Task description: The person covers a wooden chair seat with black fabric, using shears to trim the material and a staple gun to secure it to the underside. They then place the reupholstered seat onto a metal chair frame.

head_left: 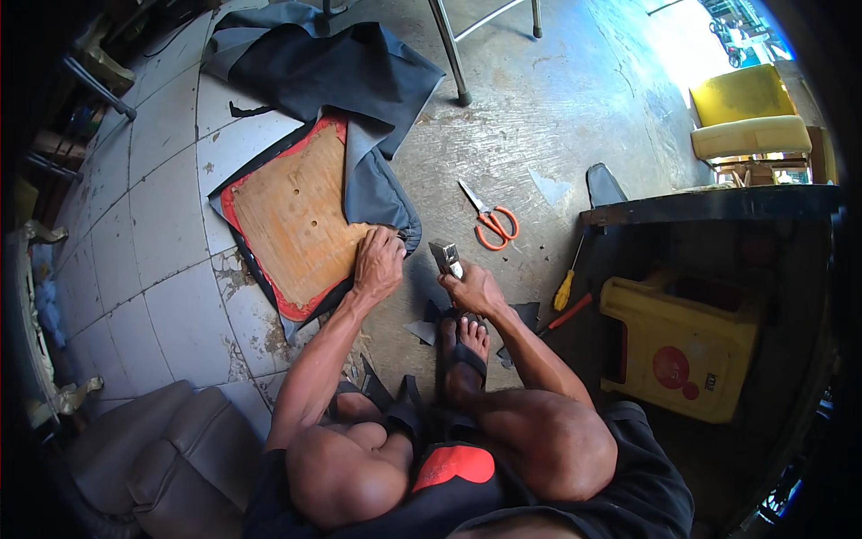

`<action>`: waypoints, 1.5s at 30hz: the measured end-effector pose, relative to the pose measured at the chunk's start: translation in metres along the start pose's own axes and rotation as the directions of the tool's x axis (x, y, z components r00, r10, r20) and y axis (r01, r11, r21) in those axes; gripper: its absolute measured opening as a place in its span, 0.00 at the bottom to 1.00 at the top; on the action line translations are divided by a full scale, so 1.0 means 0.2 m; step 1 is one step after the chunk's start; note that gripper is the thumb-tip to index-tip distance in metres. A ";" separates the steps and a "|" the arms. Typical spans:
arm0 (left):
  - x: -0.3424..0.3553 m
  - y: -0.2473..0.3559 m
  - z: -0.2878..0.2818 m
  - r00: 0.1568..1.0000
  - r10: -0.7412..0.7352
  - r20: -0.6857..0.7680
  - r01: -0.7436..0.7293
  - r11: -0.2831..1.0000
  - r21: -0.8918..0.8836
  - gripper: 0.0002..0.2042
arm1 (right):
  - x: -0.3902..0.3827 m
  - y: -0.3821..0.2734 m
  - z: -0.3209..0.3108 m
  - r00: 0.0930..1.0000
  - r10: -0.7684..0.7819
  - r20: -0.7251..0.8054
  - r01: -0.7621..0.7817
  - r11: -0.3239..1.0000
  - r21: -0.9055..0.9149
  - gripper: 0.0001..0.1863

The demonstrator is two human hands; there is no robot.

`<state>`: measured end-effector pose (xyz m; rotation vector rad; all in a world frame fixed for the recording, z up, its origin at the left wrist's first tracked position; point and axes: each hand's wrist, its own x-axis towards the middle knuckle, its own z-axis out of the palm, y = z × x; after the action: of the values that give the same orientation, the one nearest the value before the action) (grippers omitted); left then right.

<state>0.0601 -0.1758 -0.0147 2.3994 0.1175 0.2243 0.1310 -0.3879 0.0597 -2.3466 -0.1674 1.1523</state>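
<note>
I am seeing the left hand (380, 262) pinching the dark grey cover (377, 196) at one corner of the wooden seat panel (292, 220), the panel lying partly on white floor tiles (171, 211), the right hand (475, 290) gripping a staple gun (446, 258) near that corner, orange-handled scissors (486, 211) resting beyond.

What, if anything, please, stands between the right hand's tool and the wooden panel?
Nothing visible stands between the metal tool in the right hand and the panel. The left hand rests at the panel's edge; the scissors lie aside.
</note>
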 end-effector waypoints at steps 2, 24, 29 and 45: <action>-0.04 -0.02 -0.01 0.998 -0.001 0.066 0.000 1.000 0.009 0.05 | 0.02 0.01 0.01 1.000 0.005 -0.007 -0.005 1.000 -0.005 0.25; -0.07 0.12 -0.08 0.956 -0.275 -0.100 0.293 0.907 0.304 0.20 | -0.04 -0.05 0.04 0.994 -0.104 0.011 0.105 0.987 -0.119 0.27; -0.05 0.05 -0.06 0.993 -0.031 -0.112 0.061 0.959 0.275 0.14 | -0.03 -0.09 0.05 0.987 -0.152 0.046 0.158 0.953 -0.260 0.25; -0.04 -0.10 -0.02 0.994 0.031 -0.106 0.008 0.935 0.354 0.06 | 0.14 -0.22 0.17 0.989 -0.135 0.061 0.148 0.879 -0.453 0.27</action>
<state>0.0503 -0.1597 -0.0256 2.7471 0.2105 0.3686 0.1278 -0.3272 0.0445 -2.6639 -0.6780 1.1700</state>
